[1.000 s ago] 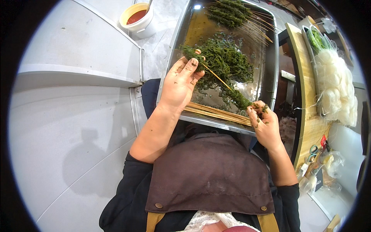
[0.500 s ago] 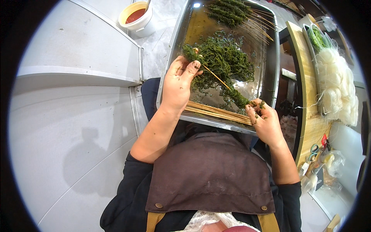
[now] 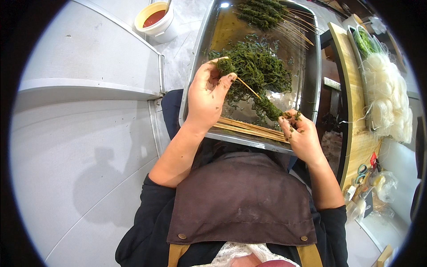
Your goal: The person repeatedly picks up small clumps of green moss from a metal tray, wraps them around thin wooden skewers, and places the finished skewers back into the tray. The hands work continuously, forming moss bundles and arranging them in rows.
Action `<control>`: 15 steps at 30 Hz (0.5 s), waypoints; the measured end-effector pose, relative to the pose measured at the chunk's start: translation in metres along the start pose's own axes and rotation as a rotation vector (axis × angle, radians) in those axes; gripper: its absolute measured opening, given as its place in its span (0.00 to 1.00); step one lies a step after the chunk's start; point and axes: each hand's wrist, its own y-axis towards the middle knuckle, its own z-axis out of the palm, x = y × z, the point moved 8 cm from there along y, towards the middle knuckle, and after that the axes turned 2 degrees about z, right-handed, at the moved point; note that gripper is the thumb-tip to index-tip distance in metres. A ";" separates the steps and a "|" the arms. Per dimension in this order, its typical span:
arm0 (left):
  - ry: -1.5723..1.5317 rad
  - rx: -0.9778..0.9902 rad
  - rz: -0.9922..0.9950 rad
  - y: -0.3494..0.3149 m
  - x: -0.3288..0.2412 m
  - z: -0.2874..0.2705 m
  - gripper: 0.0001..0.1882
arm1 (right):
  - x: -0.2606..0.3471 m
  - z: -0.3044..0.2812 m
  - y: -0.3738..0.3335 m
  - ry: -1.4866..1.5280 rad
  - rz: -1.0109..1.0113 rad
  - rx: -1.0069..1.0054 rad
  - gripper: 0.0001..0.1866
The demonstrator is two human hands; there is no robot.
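Note:
Between my hands a thin wooden skewer (image 3: 248,88) slants down to the right over the metal tray (image 3: 318,89). Dark green seaweed strands (image 3: 267,108) are bunched on its lower right part, and a bare stretch shows in the middle. My left hand (image 3: 208,91) is closed on a clump of seaweed (image 3: 226,66) at the upper left end, thumb and fingers around it; the skewer's tip is hidden there. My right hand (image 3: 302,135) pinches the lower right end, with green bits stuck to its fingers. Below the skewer a loose heap of seaweed (image 3: 262,66) lies in the tray.
Plain skewers (image 3: 249,129) lie along the tray's near edge; seaweed-loaded skewers (image 3: 262,13) lie at its far end. A white bucket (image 3: 161,27) of red liquid stands at the far left. On the right, a wooden table (image 3: 356,120) holds white noodle bundles (image 3: 384,89) and scissors (image 3: 361,172).
The left hand's fingers have closed in around a clump at the skewer's upper end. The right hand has shifted slightly left and up, and the bare stretch of skewer looks shorter.

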 end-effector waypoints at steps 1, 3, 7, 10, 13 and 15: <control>0.006 -0.014 -0.011 0.002 -0.001 -0.002 0.18 | -0.002 0.000 0.001 -0.020 0.019 -0.004 0.08; 0.017 -0.043 -0.033 0.005 -0.004 -0.005 0.18 | -0.008 0.003 0.001 -0.039 0.079 0.020 0.08; -0.288 -0.086 -0.231 0.003 0.008 -0.003 0.16 | -0.003 0.003 0.005 0.006 -0.019 0.008 0.07; -0.421 -0.103 -0.313 -0.002 0.012 0.001 0.15 | -0.006 0.004 0.010 -0.005 -0.041 0.020 0.08; -0.442 -0.041 -0.306 -0.003 0.009 0.004 0.14 | -0.009 0.003 0.015 0.007 -0.053 0.033 0.08; -0.451 -0.021 -0.311 -0.002 0.007 0.005 0.14 | -0.013 0.000 0.018 0.036 -0.016 0.035 0.07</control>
